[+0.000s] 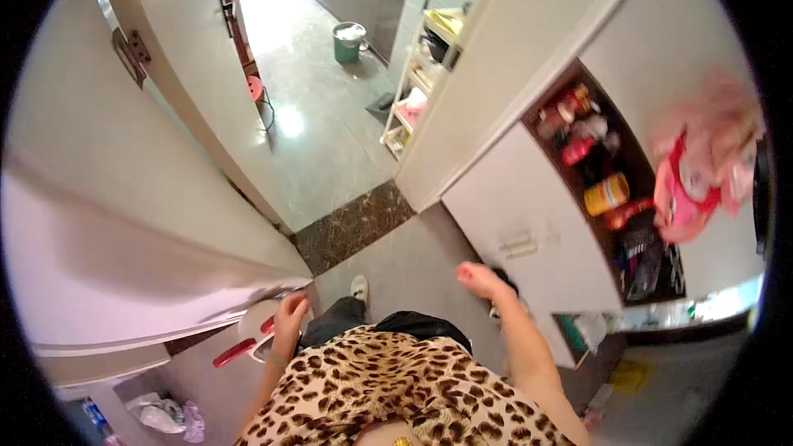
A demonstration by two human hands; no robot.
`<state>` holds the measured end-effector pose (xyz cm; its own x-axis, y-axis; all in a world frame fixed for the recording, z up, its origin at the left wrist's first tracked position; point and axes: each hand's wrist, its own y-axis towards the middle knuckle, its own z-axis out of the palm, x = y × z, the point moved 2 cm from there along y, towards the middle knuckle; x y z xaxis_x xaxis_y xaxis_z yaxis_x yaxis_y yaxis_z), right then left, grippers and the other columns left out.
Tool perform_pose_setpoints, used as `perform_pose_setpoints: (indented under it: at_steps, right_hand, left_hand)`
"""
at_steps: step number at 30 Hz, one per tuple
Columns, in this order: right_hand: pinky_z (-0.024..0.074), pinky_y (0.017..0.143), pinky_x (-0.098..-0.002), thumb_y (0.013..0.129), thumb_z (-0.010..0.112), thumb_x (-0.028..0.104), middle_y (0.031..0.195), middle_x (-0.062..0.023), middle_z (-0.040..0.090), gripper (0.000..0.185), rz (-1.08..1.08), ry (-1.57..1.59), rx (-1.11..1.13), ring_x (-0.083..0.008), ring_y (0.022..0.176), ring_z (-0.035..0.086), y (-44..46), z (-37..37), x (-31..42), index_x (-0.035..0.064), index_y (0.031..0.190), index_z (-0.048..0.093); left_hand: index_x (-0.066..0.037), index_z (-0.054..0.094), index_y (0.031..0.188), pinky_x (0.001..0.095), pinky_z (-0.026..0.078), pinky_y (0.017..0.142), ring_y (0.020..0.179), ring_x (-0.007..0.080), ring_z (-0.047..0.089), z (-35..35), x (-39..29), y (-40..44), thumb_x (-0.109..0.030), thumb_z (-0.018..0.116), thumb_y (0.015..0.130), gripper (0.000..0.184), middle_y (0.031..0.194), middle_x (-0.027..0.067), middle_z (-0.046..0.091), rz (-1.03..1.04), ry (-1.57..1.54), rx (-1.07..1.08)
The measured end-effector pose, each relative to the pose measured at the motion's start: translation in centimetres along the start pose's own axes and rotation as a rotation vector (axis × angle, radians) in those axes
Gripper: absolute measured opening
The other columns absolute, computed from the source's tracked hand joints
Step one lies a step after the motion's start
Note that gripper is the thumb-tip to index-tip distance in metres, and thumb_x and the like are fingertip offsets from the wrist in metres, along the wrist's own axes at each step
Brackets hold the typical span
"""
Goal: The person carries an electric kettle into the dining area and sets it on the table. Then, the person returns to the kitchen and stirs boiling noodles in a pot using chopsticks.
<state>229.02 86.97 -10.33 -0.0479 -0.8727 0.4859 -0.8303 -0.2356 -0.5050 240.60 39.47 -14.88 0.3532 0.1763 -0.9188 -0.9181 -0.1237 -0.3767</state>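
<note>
My left hand hangs low beside my body, its fingers bent and blurred. Right behind it is a white round object with red parts; whether the hand touches it I cannot make out. My right hand is held out in front of the white cabinet door, fingers curled in, and nothing shows in it. Between the hands, one light shoe steps on the grey floor.
A dark stone threshold crosses the doorway ahead. Beyond it stand a green bin, a red stool and a white shelf rack. On the right, an open cabinet shelf holds a yellow can; pink cloth hangs beside it.
</note>
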Motion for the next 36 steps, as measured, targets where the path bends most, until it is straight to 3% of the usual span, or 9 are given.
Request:
perform_pose_setpoints:
  at_steps: [5,7,9,11,14,17,22,28,36]
  right_hand:
    - [0.0495,0.073,-0.0360,0.084,0.061,0.026,0.090,-0.0107,0.067,0.025,0.106,0.024,0.049,-0.0230,0.080,0.062,6.6,-0.2,-8.3,0.0036,0.094,0.062]
    - [0.0506,0.073,-0.0344,0.083,0.063,0.023,0.089,-0.0106,0.067,0.021,0.320,-0.076,0.171,-0.0193,0.081,0.064,9.0,-0.7,-10.9,0.0047,0.092,0.065]
    - [0.0514,0.077,-0.0389,0.086,0.059,0.025,0.099,-0.0161,0.067,0.029,0.294,-0.048,0.194,-0.0295,0.086,0.065,11.5,-2.6,-10.9,0.0030,0.105,0.063]
    - [0.0520,0.075,-0.0352,0.086,0.064,0.022,0.098,-0.0102,0.066,0.027,0.457,0.470,0.326,-0.0212,0.085,0.064,16.3,-6.0,-8.9,0.0040,0.106,0.063]
    - [0.0518,0.076,-0.0305,0.091,0.061,0.021,0.100,-0.0042,0.065,0.028,0.253,0.580,0.448,-0.0149,0.087,0.063,28.1,-10.6,-9.2,0.0068,0.115,0.060]
    - [0.0513,0.080,-0.0318,0.092,0.059,0.018,0.101,-0.0055,0.065,0.027,-0.012,0.608,0.507,-0.0157,0.093,0.062,39.6,-17.4,-4.1,0.0064,0.117,0.059]
    - [0.0497,0.084,-0.0361,0.087,0.063,0.029,0.110,-0.0135,0.064,0.038,-0.451,-0.080,0.278,-0.0275,0.098,0.063,51.1,-32.0,18.4,0.0062,0.117,0.058]
    - [0.0450,0.091,-0.0405,0.089,0.058,0.024,0.111,-0.0158,0.060,0.033,-0.814,-0.318,0.282,-0.0325,0.107,0.055,60.8,-37.2,37.3,0.0087,0.118,0.056]
    - [0.0462,0.086,-0.0426,0.090,0.056,0.026,0.109,-0.0143,0.061,0.031,-0.644,-0.441,0.325,-0.0330,0.102,0.057,74.0,-43.3,41.1,0.0085,0.116,0.056]
  left_hand:
    - [0.001,0.058,0.112,0.0262,0.049,0.080,0.093,0.0131,0.061,12.5,-17.1,16.2,-0.012,0.057,0.092,0.024,0.101,0.0080,0.065,0.235,0.071,0.176]
    - [0.000,0.058,0.113,0.0266,0.048,0.081,0.093,0.0127,0.060,14.5,-20.8,21.3,-0.012,0.057,0.092,0.024,0.101,0.0071,0.065,0.268,0.066,0.229]
    - [-0.002,0.058,0.115,0.0271,0.048,0.083,0.094,0.0127,0.060,14.7,-21.5,27.1,-0.012,0.058,0.091,0.026,0.103,0.0069,0.064,0.303,0.066,0.255]
    - [-0.003,0.058,0.116,0.0276,0.048,0.085,0.096,0.0133,0.059,13.7,-24.0,32.0,-0.012,0.058,0.091,0.027,0.105,0.0065,0.064,0.334,0.118,0.148]
    - [-0.001,0.057,0.116,0.0281,0.048,0.087,0.100,0.0148,0.059,9.6,-25.2,38.3,-0.011,0.058,0.091,0.027,0.107,0.0068,0.063,0.263,0.016,-0.106]
    - [0.000,0.057,0.115,0.0281,0.047,0.089,0.101,0.0150,0.059,5.4,-27.8,41.1,-0.009,0.058,0.091,0.026,0.106,0.0069,0.063,0.253,0.003,-0.322]
    - [0.000,0.058,0.115,0.0279,0.045,0.092,0.102,0.0143,0.057,-0.4,-34.4,47.1,-0.009,0.056,0.092,0.024,0.106,0.0060,0.062,0.373,0.063,-0.575]
    - [-0.003,0.059,0.116,0.0329,0.041,0.097,0.108,0.0181,0.054,-6.3,-43.8,59.3,-0.010,0.057,0.090,0.027,0.114,0.0074,0.061,0.513,0.306,-0.826]
    - [-0.004,0.059,0.111,0.0387,0.043,0.093,0.104,0.0298,0.056,-14.3,-49.7,77.1,-0.014,0.063,0.082,0.031,0.112,0.0130,0.058,0.399,0.803,-0.815]
